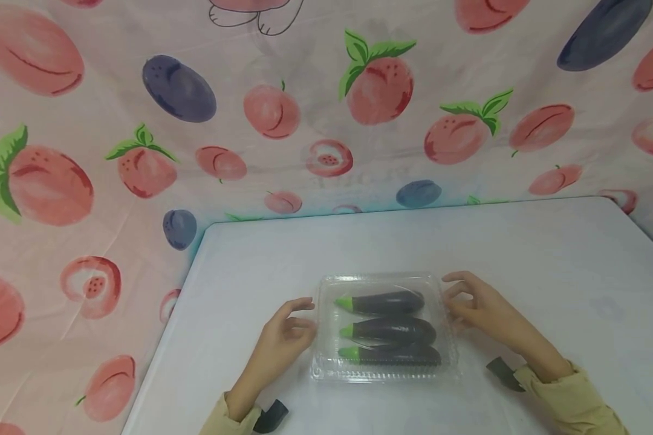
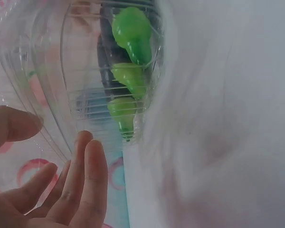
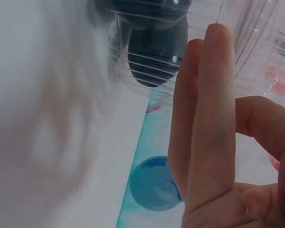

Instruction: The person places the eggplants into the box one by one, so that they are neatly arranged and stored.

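A clear plastic clamshell box [image 1: 381,370] sits on the white table, its lid down as far as the head view shows. Three dark eggplants lie side by side inside: a back one [image 1: 392,301], a middle one [image 1: 399,330] and a front one [image 1: 402,354]. Their green stem ends [image 2: 132,29] point left. My left hand [image 1: 285,332] is at the box's left side, fingers spread and loosely bent. At the opposite side is my right hand [image 1: 481,305], with two fingers [image 3: 213,118] stretched along the wall. Whether either hand touches the plastic I cannot tell.
The white table [image 1: 250,260] reaches back to a pink fruit-print cloth [image 1: 299,54] hanging behind and at the left. Each forearm wears a tan sleeve, and a dark device, the left one [image 1: 272,417] and the right one [image 1: 505,373], sits at each wrist.
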{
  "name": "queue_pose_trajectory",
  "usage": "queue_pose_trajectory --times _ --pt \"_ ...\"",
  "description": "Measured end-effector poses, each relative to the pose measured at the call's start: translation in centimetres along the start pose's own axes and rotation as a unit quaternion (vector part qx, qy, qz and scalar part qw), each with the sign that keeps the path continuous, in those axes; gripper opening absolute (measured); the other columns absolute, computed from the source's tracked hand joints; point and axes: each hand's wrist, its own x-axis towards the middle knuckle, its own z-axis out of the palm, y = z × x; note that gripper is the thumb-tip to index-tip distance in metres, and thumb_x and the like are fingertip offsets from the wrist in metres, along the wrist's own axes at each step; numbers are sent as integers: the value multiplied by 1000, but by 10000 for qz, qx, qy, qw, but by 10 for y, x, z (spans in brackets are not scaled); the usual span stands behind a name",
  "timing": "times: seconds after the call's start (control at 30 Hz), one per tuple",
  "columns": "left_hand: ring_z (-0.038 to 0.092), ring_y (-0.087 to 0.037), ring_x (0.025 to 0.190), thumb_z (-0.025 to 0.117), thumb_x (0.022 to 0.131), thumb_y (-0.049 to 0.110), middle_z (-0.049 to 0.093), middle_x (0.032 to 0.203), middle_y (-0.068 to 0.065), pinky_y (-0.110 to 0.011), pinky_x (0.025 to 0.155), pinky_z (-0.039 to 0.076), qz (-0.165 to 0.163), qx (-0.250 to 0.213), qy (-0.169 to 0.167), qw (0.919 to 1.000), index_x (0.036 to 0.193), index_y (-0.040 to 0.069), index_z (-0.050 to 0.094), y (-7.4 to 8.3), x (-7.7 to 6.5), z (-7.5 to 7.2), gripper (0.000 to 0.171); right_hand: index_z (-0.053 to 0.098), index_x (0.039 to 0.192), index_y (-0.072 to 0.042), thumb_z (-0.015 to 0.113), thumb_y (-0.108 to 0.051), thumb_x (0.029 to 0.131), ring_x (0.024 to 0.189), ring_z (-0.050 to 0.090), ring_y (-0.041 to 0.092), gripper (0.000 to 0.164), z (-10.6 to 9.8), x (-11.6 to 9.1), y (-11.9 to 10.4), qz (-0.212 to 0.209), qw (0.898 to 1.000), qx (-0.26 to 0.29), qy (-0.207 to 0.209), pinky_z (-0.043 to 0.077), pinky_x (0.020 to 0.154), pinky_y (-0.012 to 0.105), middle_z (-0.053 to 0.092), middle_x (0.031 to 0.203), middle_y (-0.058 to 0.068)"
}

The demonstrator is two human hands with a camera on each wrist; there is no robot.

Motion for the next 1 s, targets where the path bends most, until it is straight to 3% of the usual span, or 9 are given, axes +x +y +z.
queue_pose_trajectory --times 0.3,0.57,0.83,1.0 --pt "69 -18 100 73 91 18 55 139 -9 -24 82 58 -215 22 -317 9993 141 12 49 -4 -18 -3 55 35 137 10 57 -1 98 73 69 11 46 0 1 2 -121 9999 -58 57 62 61 32 56 115 30" --pt "67 -15 100 75 89 21 56 128 -12 -25 83 57 -500 40 -960 9941 146 15 44 -8 -29 -6 65 38 137 9 57 -3 99 74 70 12 44 -1 2 0 -67 9998 -143 89 62 62 31 56 115 30" --pt "66 -11 90 71 91 15 60 110 -11 -26 83 58 -460 -452 -1306 9893 147 4 38 -11 -29 -6 66 39 136 7 59 -11 100 84 70 14 45 0 1 -1 64 9995 -257 189 62 64 30 57 117 29" --pt "66 -9 85 71 90 11 63 99 -6 -25 79 59 -574 -785 -1449 9846 148 3 35 -12 -28 -5 68 39 137 8 59 -13 100 93 70 26 47 -1 -4 -2 78 9986 -486 174 62 67 29 59 119 30"
